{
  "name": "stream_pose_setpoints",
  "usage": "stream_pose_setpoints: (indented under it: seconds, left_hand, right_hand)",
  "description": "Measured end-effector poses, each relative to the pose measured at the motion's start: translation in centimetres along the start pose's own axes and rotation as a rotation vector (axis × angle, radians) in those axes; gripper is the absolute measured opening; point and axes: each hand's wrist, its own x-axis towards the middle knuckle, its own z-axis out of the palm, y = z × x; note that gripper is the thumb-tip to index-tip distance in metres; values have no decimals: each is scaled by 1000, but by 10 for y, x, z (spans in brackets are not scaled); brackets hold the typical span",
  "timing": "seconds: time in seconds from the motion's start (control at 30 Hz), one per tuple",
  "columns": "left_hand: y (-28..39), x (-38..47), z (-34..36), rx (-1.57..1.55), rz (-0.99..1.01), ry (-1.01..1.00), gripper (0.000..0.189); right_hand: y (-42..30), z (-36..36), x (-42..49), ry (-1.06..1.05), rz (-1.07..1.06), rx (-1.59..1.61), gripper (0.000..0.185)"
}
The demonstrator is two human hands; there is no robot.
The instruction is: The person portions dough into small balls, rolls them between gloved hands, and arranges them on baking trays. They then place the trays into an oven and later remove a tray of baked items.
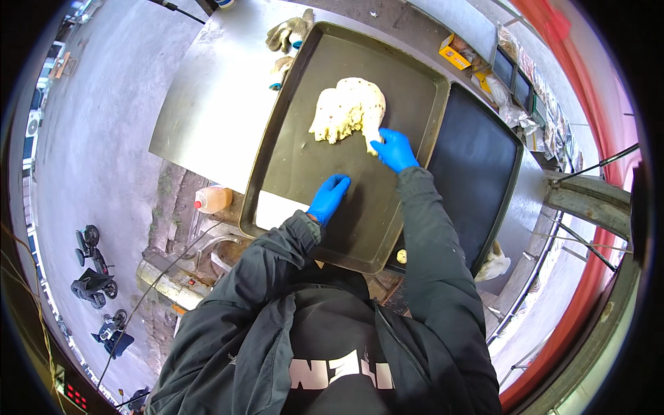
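Note:
A large lump of pale dough (348,108) with dark bits in it lies on a dark metal baking tray (332,161). My right hand (396,150), in a blue glove, grips the stretched lower-right end of the dough. My left hand (329,199), gloved the same way, is over the near part of the tray, apart from the dough. Its fingers are curled, and the inside of the hand is hidden. A white flat sheet (280,210) lies in the tray's near left corner. On a second black tray (474,150) to the right, a small dough ball (401,256) shows beside my right sleeve.
Work gloves (290,33) lie against the tray's far left edge on a steel tabletop (207,104). A bottle of orange liquid (213,199) with a red cap stands left. A yellow box (455,52) is at the far right, and a white cloth (493,263) by the black tray.

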Motion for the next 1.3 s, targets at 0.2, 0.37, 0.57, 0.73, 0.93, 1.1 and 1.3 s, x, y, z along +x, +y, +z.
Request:
stream_pose_setpoints:
  seconds: [0.2,0.37,0.57,0.73,0.93,1.1,1.3]
  left_hand:
    - [21,-11,-12,-388,-160,-120,50]
    - [42,-39,13,-763,-16,-269,42]
    - [94,-111,64,-667,136,-296,41]
    - [62,-100,76,-977,195,-748,53]
    - [71,-92,94,-875,127,-558,54]
    - [90,-80,96,-746,73,-512,52]
    - [83,-103,97,-647,-36,-483,35]
  right_hand:
    - [-71,-1,-123,-439,-8,373,35]
    - [-95,24,-168,91,-476,53,31]
    - [-124,24,-171,437,-591,-310,67]
    - [-138,31,-180,385,-499,39,68]
    - [-119,22,-215,392,-509,-87,68]
    - [-123,20,-220,399,-604,-98,61]
    - [-79,-39,-183,566,-432,-342,46]
